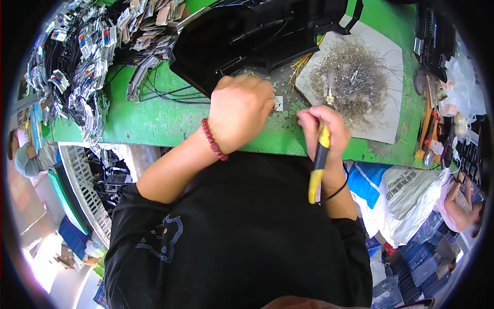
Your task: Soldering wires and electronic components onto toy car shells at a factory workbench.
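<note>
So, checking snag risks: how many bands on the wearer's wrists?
2: a red beaded bracelet on the left wrist; a thin black band behind the right hand, which holds a tool.

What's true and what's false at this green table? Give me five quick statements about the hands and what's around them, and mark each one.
1. The right hand holds a tool. True.
2. The tool's handle is entirely red. False: it is yellow and black.
3. A red beaded bracelet circles the left wrist. True.
4. A pale sheet lies on the green tabletop. True.
5. The pale sheet is bare. False: a heap of small scraps lies on it.
</note>
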A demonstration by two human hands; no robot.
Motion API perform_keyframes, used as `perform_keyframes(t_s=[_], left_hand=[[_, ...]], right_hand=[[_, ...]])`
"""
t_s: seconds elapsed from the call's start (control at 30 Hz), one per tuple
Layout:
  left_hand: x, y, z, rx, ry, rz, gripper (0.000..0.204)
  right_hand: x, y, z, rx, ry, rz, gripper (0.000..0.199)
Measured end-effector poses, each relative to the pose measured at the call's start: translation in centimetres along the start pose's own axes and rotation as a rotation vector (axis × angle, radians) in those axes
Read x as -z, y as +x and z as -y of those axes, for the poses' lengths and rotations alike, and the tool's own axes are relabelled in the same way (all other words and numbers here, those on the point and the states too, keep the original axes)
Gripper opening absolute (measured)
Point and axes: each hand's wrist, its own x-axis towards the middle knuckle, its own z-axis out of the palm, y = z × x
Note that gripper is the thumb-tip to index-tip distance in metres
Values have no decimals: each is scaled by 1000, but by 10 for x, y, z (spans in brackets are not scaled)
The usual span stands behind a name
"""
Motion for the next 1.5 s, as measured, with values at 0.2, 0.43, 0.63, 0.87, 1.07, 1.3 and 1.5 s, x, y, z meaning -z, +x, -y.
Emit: perform_keyframes(t_s=[0.2,0.43,0.63,0.87,1.07,1.3,1.5], left_hand=[[-3,0,1,12,35,-32,11],[-10,-3,0,-10,7,-97,13],[-13,-5,0,-32,15,-137,15],[-14,-5,2,-30,-18,-144,15],[-12,-5,3,-32,-10,-123,14],[-12,-5,3,-32,0,-88,13],[-11,-4,2,-37,14,-92,12]], right_hand=[[-6,0,-1,22,36,36,22],[22,-3,5,-152,84,76,52],[17,-16,7,-278,315,-14,33],[8,-25,3,-359,344,-39,23],[7,-22,4,-359,315,-11,23],[7,-26,1,-169,401,-103,29],[8,-32,3,-252,461,-190,37]])
